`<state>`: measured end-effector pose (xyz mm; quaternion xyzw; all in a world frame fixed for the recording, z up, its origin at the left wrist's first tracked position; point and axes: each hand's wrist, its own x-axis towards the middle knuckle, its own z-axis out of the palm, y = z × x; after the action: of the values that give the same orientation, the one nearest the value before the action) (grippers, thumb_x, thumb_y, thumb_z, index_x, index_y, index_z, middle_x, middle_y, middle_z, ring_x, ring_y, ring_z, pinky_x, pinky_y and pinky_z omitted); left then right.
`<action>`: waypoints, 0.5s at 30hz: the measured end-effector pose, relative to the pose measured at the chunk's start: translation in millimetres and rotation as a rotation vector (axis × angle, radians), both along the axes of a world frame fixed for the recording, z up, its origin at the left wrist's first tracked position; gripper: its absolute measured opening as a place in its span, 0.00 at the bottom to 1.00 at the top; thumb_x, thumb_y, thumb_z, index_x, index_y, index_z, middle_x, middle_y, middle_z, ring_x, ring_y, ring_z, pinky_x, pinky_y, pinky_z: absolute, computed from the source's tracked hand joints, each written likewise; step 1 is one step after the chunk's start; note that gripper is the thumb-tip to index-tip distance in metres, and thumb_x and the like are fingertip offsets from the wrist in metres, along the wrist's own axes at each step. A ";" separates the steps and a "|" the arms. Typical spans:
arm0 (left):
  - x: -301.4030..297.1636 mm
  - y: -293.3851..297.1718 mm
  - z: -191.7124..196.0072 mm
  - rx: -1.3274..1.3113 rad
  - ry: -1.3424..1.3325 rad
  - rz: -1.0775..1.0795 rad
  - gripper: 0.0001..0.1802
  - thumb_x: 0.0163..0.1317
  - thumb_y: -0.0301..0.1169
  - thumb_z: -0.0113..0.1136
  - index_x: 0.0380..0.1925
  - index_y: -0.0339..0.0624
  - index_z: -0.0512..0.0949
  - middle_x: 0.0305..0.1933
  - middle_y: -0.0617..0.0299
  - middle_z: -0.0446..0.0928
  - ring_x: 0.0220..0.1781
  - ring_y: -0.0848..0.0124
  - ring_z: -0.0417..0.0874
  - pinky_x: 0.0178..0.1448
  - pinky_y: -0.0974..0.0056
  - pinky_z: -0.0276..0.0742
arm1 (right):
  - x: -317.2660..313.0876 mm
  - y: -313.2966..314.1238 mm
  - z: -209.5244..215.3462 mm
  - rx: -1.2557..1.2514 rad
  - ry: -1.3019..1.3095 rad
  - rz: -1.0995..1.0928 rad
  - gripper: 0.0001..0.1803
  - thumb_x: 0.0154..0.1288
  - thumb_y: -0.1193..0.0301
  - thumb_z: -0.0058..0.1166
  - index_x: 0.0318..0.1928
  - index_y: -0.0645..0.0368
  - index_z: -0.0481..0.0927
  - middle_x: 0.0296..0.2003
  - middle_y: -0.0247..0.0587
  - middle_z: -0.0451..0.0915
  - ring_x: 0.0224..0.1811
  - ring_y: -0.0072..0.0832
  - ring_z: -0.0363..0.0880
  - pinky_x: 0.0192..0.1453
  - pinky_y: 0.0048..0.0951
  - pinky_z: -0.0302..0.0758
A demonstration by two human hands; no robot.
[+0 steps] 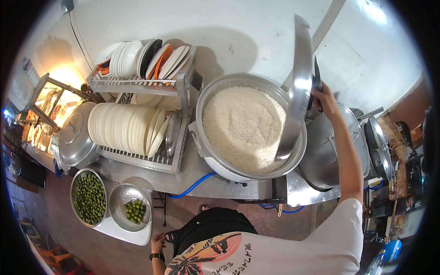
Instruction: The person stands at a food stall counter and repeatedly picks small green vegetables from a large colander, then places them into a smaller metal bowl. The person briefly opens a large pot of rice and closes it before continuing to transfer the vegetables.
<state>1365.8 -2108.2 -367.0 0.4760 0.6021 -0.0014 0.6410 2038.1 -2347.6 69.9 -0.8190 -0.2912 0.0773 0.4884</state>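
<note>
- At seven o'clock, two round steel bowls of small green limes [90, 198] sit side by side.
- At six o'clock, my left hand [158, 241] hangs by my hip, fingers loosely curled, holding nothing.
- At ten o'clock, a steel rack of white plates [126, 127] stands.
- At centre, the big round metal pot of white rice [243, 128] stands uncovered.
- At two o'clock, my right hand [324, 98] is closed on the handle of the domed steel lid [298, 87], tilted on edge over the pot's right rim.

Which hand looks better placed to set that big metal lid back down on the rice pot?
The right, most likely. The right hand already grips the handle of the lid, which stands tilted on edge over the rice pot. The left hand hangs low by the person's waist, far from the pot.
</note>
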 end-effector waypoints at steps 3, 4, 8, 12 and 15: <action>-18.3 8.0 -8.6 -0.051 -0.095 0.086 0.19 0.58 0.25 0.53 0.50 0.42 0.76 0.35 0.65 0.78 0.26 0.79 0.72 0.24 0.72 0.71 | -0.6 30.9 31.2 -0.070 -0.028 0.055 0.14 0.64 0.59 0.56 0.38 0.56 0.72 0.21 0.27 0.72 0.14 0.11 0.60 0.15 0.17 0.53; -22.2 9.1 -9.6 -0.033 -0.093 0.085 0.18 0.58 0.25 0.53 0.51 0.42 0.76 0.35 0.64 0.78 0.25 0.78 0.72 0.25 0.72 0.71 | 8.0 36.7 32.2 -0.073 -0.025 0.081 0.16 0.62 0.59 0.58 0.38 0.57 0.72 0.21 0.27 0.71 0.16 0.11 0.60 0.16 0.18 0.54; -46.7 18.2 -54.0 -0.089 -0.241 0.154 0.18 0.61 0.26 0.51 0.52 0.37 0.74 0.29 0.59 0.78 0.22 0.73 0.75 0.28 0.67 0.76 | 10.5 81.8 25.9 -0.378 -0.279 0.175 0.20 0.59 0.58 0.58 0.41 0.65 0.76 0.22 0.38 0.78 0.23 0.26 0.76 0.28 0.32 0.69; -54.4 18.0 -55.9 -0.113 -0.229 0.168 0.21 0.62 0.26 0.53 0.55 0.36 0.69 0.33 0.54 0.79 0.25 0.67 0.79 0.28 0.62 0.77 | -0.5 101.2 7.1 -0.492 -0.350 0.127 0.18 0.59 0.58 0.58 0.33 0.62 0.77 0.19 0.39 0.77 0.23 0.31 0.76 0.30 0.34 0.68; -65.5 12.1 -53.4 -0.074 -0.215 0.135 0.20 0.64 0.31 0.56 0.55 0.36 0.69 0.33 0.54 0.79 0.25 0.68 0.79 0.27 0.64 0.75 | -7.0 103.2 -12.0 -0.562 -0.342 0.133 0.18 0.59 0.57 0.58 0.33 0.62 0.77 0.18 0.37 0.76 0.22 0.30 0.76 0.29 0.34 0.68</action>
<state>1300.2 -2096.0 -420.4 0.4077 0.5602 0.0703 0.7176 2031.1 -2244.4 57.9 -0.9019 -0.3891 0.0478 0.1811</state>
